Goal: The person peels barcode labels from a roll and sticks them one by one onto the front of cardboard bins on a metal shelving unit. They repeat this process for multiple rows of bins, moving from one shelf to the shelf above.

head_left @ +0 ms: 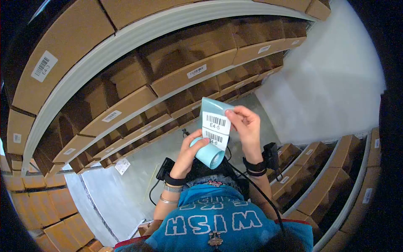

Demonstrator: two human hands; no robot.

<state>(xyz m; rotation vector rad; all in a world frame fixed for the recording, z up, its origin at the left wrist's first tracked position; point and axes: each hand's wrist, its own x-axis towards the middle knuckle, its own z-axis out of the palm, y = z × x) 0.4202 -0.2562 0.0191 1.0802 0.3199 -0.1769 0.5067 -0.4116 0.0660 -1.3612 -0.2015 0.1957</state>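
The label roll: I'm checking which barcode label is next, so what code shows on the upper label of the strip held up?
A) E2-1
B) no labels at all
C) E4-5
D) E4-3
C: the upper white label on the strip of the label roll reads E4-5, with the right hand pinching the strip and the left hand on the roll.

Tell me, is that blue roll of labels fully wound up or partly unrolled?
Partly unrolled. The left hand holds the label roll, while the right hand holds up a loose strip with barcode labels.
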